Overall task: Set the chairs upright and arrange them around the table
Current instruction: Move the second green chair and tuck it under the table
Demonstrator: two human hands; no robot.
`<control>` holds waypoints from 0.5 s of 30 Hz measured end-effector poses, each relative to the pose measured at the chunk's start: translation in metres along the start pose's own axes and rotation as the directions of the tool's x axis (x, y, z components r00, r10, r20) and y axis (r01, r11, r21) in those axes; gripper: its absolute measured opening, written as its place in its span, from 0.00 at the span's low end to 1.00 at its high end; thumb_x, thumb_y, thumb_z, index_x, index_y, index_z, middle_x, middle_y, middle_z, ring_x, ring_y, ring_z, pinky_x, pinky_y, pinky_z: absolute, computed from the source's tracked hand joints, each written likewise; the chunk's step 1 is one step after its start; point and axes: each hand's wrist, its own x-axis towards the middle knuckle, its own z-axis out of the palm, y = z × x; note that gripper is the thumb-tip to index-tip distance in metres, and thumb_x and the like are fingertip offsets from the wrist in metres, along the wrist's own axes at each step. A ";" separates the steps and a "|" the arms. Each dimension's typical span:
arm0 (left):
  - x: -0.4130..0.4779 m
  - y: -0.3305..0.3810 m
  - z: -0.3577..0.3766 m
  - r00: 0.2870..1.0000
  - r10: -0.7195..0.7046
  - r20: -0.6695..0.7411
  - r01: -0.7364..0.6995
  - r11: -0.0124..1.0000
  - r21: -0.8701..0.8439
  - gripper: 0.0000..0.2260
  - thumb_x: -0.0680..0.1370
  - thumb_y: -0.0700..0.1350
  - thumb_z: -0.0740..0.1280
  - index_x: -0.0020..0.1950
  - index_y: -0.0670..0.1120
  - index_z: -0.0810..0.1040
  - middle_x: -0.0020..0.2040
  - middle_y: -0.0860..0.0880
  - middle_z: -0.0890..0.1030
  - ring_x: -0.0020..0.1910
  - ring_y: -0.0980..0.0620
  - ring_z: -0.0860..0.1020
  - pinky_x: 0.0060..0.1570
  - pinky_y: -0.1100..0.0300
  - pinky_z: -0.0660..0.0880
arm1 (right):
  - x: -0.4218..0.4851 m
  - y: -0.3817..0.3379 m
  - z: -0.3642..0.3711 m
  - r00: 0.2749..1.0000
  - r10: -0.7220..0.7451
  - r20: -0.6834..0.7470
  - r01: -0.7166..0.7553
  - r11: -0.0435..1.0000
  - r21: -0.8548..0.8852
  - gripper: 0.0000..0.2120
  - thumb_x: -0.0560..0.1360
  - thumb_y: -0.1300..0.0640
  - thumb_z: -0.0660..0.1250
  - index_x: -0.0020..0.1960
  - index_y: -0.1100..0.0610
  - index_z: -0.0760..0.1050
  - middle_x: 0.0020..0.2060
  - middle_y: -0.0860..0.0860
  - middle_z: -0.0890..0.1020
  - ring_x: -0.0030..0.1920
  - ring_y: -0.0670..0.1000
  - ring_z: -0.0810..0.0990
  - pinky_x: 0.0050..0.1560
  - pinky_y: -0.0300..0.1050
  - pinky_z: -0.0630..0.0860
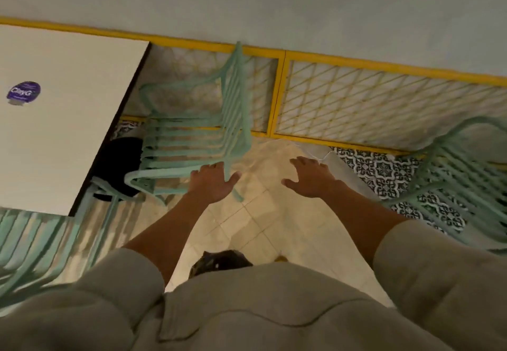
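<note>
A white square table [68, 136] fills the left side. A teal slatted metal chair [192, 136] stands upright at the table's right edge, seat facing the table and back toward the yellow fence. My left hand [212, 183] holds the near corner of its backrest, the rail running between thumb and fingers. My right hand [312, 179] hovers open over the floor to the chair's right, touching nothing. A second teal chair [461, 175] lies tilted at the right edge. A third teal chair [35, 241] shows at the bottom left, by the table's near edge.
A yellow lattice fence [384, 104] runs along the far side under a pale wall. The table's black pedestal base [120, 164] sits beneath its right edge. Beige floor tiles [263, 221] lie between me and the fence, with patterned tiles toward the right.
</note>
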 end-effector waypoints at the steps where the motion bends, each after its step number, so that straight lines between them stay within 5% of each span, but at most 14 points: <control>1: 0.007 0.008 -0.003 1.000 -0.024 0.007 0.024 1.000 -0.010 0.39 0.82 0.74 0.50 0.78 0.46 0.70 0.76 0.42 0.76 0.74 0.38 0.73 0.71 0.39 0.68 | 0.015 0.009 -0.013 1.000 -0.030 0.005 0.030 0.999 -0.020 0.41 0.81 0.30 0.58 0.85 0.52 0.55 0.84 0.54 0.59 0.82 0.60 0.60 0.78 0.65 0.61; 15: 0.170 0.065 -0.036 0.965 -0.258 0.040 0.258 0.916 -0.307 0.34 0.82 0.71 0.57 0.75 0.45 0.71 0.69 0.41 0.79 0.67 0.37 0.78 0.66 0.41 0.74 | 0.222 0.020 -0.141 0.935 -0.340 0.103 0.355 0.895 -0.270 0.36 0.82 0.40 0.65 0.83 0.54 0.59 0.82 0.55 0.62 0.80 0.60 0.63 0.74 0.64 0.66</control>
